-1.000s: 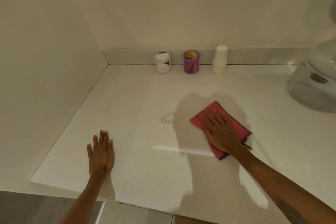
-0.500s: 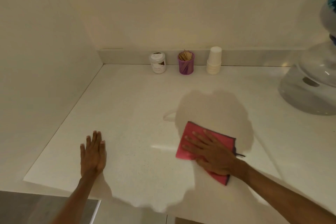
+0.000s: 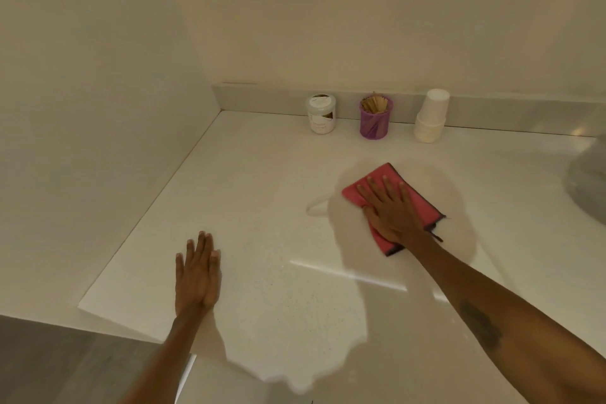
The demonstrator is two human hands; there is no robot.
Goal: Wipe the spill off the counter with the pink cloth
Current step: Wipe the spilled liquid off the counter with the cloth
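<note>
A view from above of a white desk [image 3: 262, 174] set into a corner, with two bare arms reaching forward over it. The right hand [image 3: 392, 210] lies flat with fingers spread, pressing down on a folded pink cloth [image 3: 423, 203] near the middle of the desk. The hand is not gripping the cloth, only holding it down under the palm. The left hand [image 3: 196, 275] rests flat and empty on the desk, fingers together, well apart from the cloth and nearer the front edge.

A faint curved outline of liquid, the spill [image 3: 316, 207], shows just to the left of the cloth, not covered by it. Wiping seems to be under way but unfinished: that edge of the spill is yet to be reached, and the surface is too pale and shadowed to tell how much wetness lies elsewhere.

Along the back wall stand a white jar [image 3: 322, 117], a purple cup of wooden sticks [image 3: 375, 120] and a stack of white paper cups [image 3: 431, 116], all well clear of the cloth.
</note>
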